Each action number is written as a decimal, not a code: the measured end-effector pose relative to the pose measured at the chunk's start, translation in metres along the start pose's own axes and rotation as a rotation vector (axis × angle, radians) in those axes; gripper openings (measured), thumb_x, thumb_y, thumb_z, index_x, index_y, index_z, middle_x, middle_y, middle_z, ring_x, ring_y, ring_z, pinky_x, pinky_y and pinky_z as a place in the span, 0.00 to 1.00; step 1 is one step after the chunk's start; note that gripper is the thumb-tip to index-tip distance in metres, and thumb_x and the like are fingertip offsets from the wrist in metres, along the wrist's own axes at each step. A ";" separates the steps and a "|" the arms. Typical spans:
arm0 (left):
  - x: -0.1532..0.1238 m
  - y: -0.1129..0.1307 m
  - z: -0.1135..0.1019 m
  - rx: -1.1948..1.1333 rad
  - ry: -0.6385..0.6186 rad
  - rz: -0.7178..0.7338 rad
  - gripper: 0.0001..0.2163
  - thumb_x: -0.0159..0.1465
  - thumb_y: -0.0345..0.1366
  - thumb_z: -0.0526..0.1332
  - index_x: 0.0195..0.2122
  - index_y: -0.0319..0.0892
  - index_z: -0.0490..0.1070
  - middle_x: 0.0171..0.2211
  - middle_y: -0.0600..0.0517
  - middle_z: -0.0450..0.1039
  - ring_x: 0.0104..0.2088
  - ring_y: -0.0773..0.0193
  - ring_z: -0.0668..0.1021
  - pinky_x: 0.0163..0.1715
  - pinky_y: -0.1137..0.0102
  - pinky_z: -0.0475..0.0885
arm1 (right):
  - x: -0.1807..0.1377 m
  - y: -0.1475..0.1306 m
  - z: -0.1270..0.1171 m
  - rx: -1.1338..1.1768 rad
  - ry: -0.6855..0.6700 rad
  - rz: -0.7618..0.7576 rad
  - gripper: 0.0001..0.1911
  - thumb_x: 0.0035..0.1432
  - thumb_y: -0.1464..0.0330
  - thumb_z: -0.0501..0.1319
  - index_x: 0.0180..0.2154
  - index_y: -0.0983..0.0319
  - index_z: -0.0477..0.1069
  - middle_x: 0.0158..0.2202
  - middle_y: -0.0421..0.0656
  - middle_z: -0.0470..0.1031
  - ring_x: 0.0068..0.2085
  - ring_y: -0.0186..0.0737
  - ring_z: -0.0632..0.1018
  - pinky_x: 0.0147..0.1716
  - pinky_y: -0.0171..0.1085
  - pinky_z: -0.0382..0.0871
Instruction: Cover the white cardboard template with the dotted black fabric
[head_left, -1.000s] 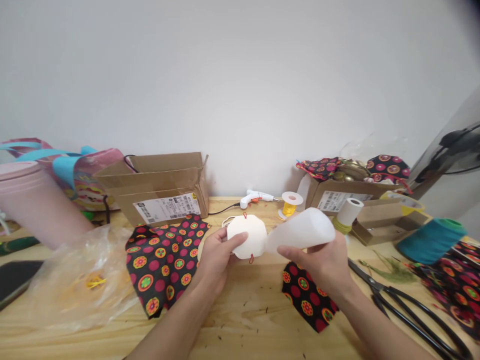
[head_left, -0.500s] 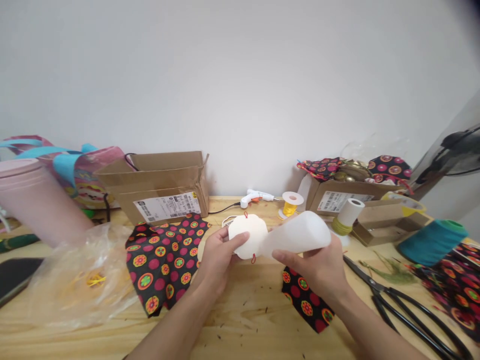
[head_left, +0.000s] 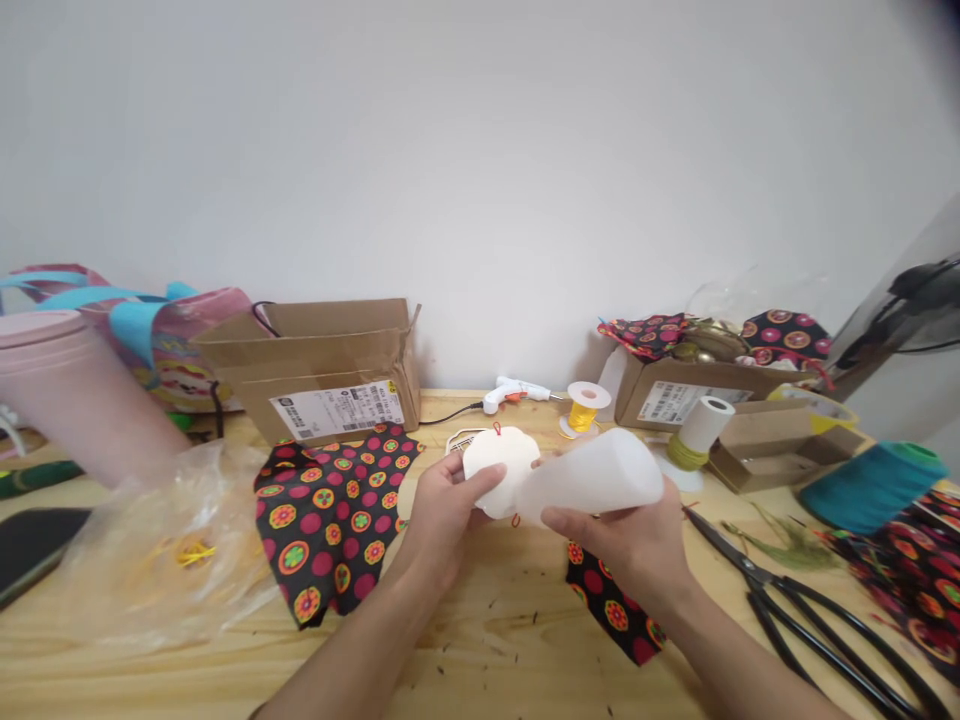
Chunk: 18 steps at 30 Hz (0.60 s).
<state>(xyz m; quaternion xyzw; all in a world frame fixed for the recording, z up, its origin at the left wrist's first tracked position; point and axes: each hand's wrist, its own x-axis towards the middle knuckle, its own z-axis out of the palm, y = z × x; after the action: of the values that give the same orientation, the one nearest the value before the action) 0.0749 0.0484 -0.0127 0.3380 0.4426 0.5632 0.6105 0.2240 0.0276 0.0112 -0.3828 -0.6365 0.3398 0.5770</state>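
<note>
My left hand [head_left: 448, 505] grips a white scalloped piece [head_left: 501, 462], thumb on its face; small red loops stick out at its top and bottom edges. Wrapped in my right hand [head_left: 626, 545] is a translucent white squeeze bottle [head_left: 600, 472], tilted so its narrow end points left at the scalloped piece. That end overlaps the piece's right edge, and I cannot tell whether they touch. Black floral fabric [head_left: 337, 515] lies left of my left hand. Under my right hand sits a smaller strip of the same fabric [head_left: 615, 610].
A cardboard box [head_left: 330, 370] stands back left, another box [head_left: 682, 395] back right. Between them lie a white glue gun [head_left: 517, 392] and a yellow thread spool [head_left: 586, 408]. Black-handled scissors [head_left: 795, 590] and a teal thread cone [head_left: 870, 485] are right; a plastic bag [head_left: 172, 560] is left.
The scalloped piece and my left hand have shifted slightly right. The bottle has dipped a little, its narrow end closer over the piece's right edge. Both hands keep their holds.
</note>
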 end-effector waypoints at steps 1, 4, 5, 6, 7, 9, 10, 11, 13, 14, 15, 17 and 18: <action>0.001 -0.002 0.000 0.001 -0.002 0.002 0.16 0.48 0.31 0.64 0.39 0.35 0.70 0.31 0.47 0.75 0.26 0.66 0.75 0.24 0.73 0.70 | 0.000 0.000 0.001 0.010 -0.017 0.007 0.13 0.37 0.71 0.68 0.30 0.60 0.71 0.28 0.40 0.78 0.28 0.40 0.77 0.28 0.35 0.73; 0.003 -0.006 -0.001 0.005 0.002 0.008 0.15 0.47 0.31 0.65 0.37 0.35 0.70 0.29 0.48 0.76 0.24 0.67 0.74 0.25 0.73 0.70 | -0.001 -0.002 0.004 0.042 -0.079 0.032 0.14 0.37 0.72 0.68 0.31 0.60 0.70 0.29 0.41 0.77 0.30 0.41 0.77 0.30 0.36 0.73; 0.004 -0.006 -0.001 0.005 0.005 0.010 0.15 0.47 0.31 0.65 0.37 0.35 0.70 0.29 0.48 0.76 0.24 0.67 0.74 0.25 0.73 0.70 | -0.002 -0.002 0.005 0.048 -0.095 0.042 0.14 0.37 0.72 0.68 0.31 0.60 0.70 0.30 0.41 0.77 0.31 0.42 0.77 0.30 0.36 0.73; 0.004 -0.007 -0.001 0.004 0.008 0.012 0.14 0.47 0.31 0.65 0.37 0.35 0.70 0.29 0.48 0.76 0.24 0.67 0.74 0.25 0.74 0.70 | -0.002 -0.002 0.005 0.051 -0.097 0.050 0.14 0.37 0.71 0.68 0.31 0.60 0.70 0.30 0.42 0.77 0.32 0.42 0.77 0.30 0.37 0.73; 0.004 -0.006 -0.001 0.003 0.009 0.013 0.14 0.47 0.31 0.65 0.37 0.36 0.70 0.29 0.48 0.76 0.24 0.67 0.75 0.25 0.74 0.70 | -0.003 -0.002 0.006 0.055 -0.084 0.059 0.15 0.36 0.71 0.68 0.31 0.60 0.70 0.30 0.42 0.77 0.32 0.43 0.77 0.30 0.37 0.73; 0.002 -0.004 -0.001 0.002 0.012 0.010 0.15 0.47 0.31 0.65 0.38 0.36 0.70 0.30 0.48 0.76 0.25 0.66 0.75 0.24 0.73 0.70 | -0.002 0.000 0.004 0.070 -0.025 0.093 0.15 0.35 0.70 0.69 0.31 0.60 0.70 0.30 0.43 0.77 0.32 0.44 0.77 0.31 0.39 0.73; 0.002 -0.003 -0.001 0.004 0.015 0.006 0.16 0.47 0.32 0.65 0.38 0.36 0.70 0.31 0.47 0.75 0.25 0.66 0.75 0.24 0.72 0.71 | 0.000 0.002 0.002 0.082 0.025 0.113 0.15 0.35 0.70 0.69 0.30 0.61 0.70 0.30 0.43 0.78 0.32 0.45 0.77 0.31 0.40 0.74; 0.001 -0.002 -0.001 0.007 0.020 0.002 0.17 0.47 0.32 0.65 0.39 0.36 0.70 0.31 0.47 0.75 0.25 0.66 0.74 0.23 0.72 0.71 | 0.002 0.004 0.000 0.101 0.087 0.121 0.16 0.36 0.69 0.69 0.31 0.61 0.70 0.31 0.44 0.78 0.33 0.46 0.77 0.32 0.41 0.73; 0.000 0.001 -0.001 0.018 0.031 -0.002 0.18 0.47 0.32 0.65 0.40 0.36 0.70 0.33 0.46 0.75 0.24 0.65 0.74 0.22 0.71 0.71 | 0.009 0.008 -0.007 0.170 0.215 0.083 0.17 0.39 0.67 0.67 0.35 0.62 0.69 0.35 0.47 0.77 0.36 0.47 0.77 0.36 0.43 0.72; 0.000 0.001 -0.001 0.025 0.037 -0.002 0.18 0.47 0.32 0.65 0.40 0.36 0.70 0.33 0.46 0.75 0.24 0.65 0.74 0.22 0.71 0.71 | 0.013 0.009 -0.010 0.219 0.257 0.051 0.18 0.41 0.66 0.65 0.37 0.62 0.68 0.37 0.47 0.76 0.38 0.47 0.76 0.38 0.45 0.71; 0.000 0.001 -0.002 0.033 0.042 -0.004 0.18 0.47 0.32 0.65 0.41 0.36 0.70 0.34 0.46 0.75 0.24 0.65 0.75 0.21 0.71 0.71 | 0.017 0.009 -0.014 0.266 0.278 0.019 0.19 0.44 0.65 0.63 0.40 0.62 0.67 0.38 0.48 0.75 0.40 0.47 0.75 0.40 0.45 0.69; 0.002 0.001 -0.004 0.051 0.049 -0.008 0.19 0.47 0.33 0.65 0.41 0.36 0.69 0.34 0.46 0.75 0.25 0.64 0.75 0.20 0.72 0.70 | 0.023 0.007 -0.021 0.310 0.266 -0.029 0.20 0.48 0.65 0.60 0.45 0.61 0.63 0.39 0.47 0.74 0.41 0.46 0.75 0.41 0.46 0.67; 0.002 0.001 -0.005 0.061 0.051 -0.011 0.19 0.47 0.33 0.65 0.41 0.36 0.69 0.33 0.47 0.75 0.25 0.64 0.75 0.20 0.73 0.70 | 0.026 0.005 -0.025 0.281 0.239 -0.046 0.21 0.50 0.66 0.59 0.47 0.60 0.61 0.40 0.46 0.74 0.42 0.46 0.74 0.41 0.46 0.67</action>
<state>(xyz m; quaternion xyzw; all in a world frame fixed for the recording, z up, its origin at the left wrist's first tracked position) 0.0700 0.0506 -0.0141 0.3396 0.4767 0.5545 0.5915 0.2478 0.0522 0.0220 -0.3215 -0.5184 0.3641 0.7038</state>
